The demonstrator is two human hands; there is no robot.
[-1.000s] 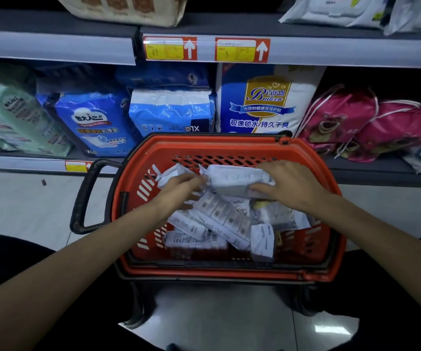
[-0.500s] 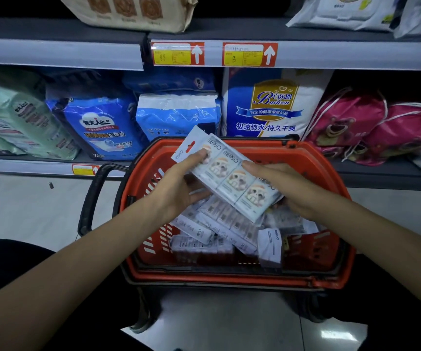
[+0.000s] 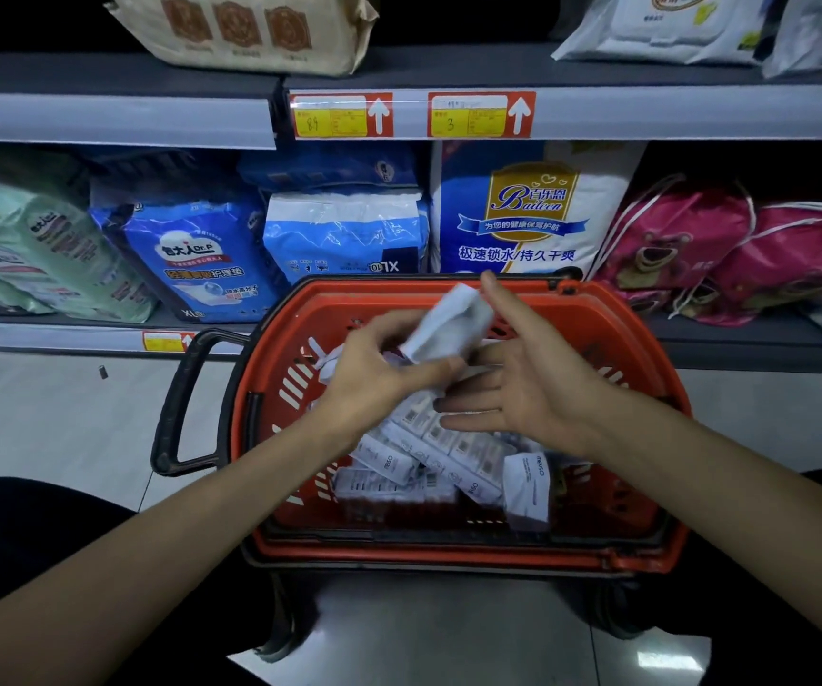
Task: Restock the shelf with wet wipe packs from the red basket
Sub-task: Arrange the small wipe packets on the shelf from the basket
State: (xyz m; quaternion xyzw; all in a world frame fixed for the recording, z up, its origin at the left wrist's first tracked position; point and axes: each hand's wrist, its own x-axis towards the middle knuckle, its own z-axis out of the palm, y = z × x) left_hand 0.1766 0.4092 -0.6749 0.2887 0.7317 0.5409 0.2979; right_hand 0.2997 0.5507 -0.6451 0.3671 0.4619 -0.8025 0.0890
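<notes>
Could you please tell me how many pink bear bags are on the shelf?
2. One pink bear bag lies just right of the white Baileen pack; the second pink bear bag lies to its right. Others may be hidden behind them.

Basket (image 3: 448, 552) stood on floor (image 3: 53, 413), before lower shelf (image 3: 53, 334). Wet wipe packs (image 3: 438, 448) lay heaped in basket. Left hand (image 3: 379, 368) held pack (image 3: 453, 324) above heap, right hand (image 3: 528, 383) just beside, to right. Diaper packs (image 3: 344, 235) sat on lower shelf behind basket, drawstring bags (image 3: 745, 250) right of them.
</notes>
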